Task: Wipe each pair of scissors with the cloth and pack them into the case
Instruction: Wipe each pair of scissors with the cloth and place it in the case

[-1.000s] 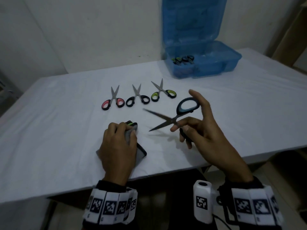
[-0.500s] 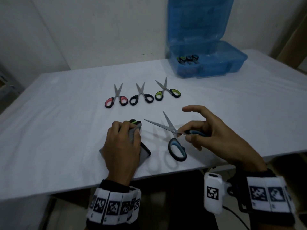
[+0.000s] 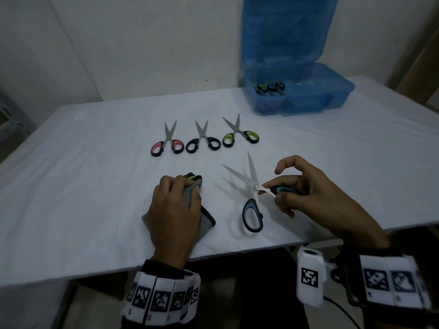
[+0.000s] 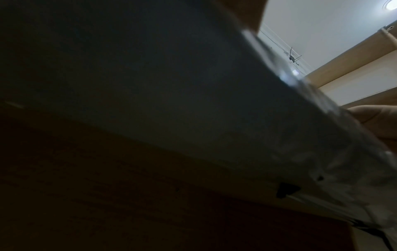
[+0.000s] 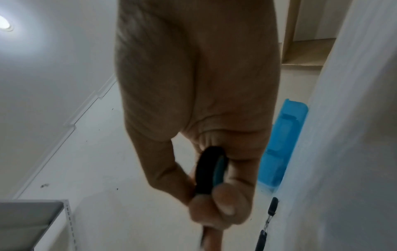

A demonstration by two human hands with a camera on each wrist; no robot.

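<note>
My right hand (image 3: 276, 192) pinches one handle of the blue-handled scissors (image 3: 253, 216) just above the table, near its front edge. The blades are spread and point away from me; the free handle loop hangs toward me. In the right wrist view that hand's fingertips (image 5: 223, 205) clamp the black and blue handle (image 5: 211, 169). My left hand (image 3: 187, 186) rests on the table and grips the grey cloth (image 3: 190, 198). A black and green handle (image 3: 193, 176) pokes out past the fingers. The open blue case (image 3: 332, 98) stands at the back right with several scissors (image 3: 269, 87) inside.
Three scissors lie in a row mid-table: red-handled (image 3: 167, 144), black-handled (image 3: 203, 142) and green-handled (image 3: 240, 135). The white table's front edge (image 3: 237, 248) runs just under both wrists. The left wrist view is dark and shows only the table's underside.
My right hand has lowered the blue scissors and turned them over; the blades now point away and one loop hangs toward me. The left hand has stayed on the cloth.
</note>
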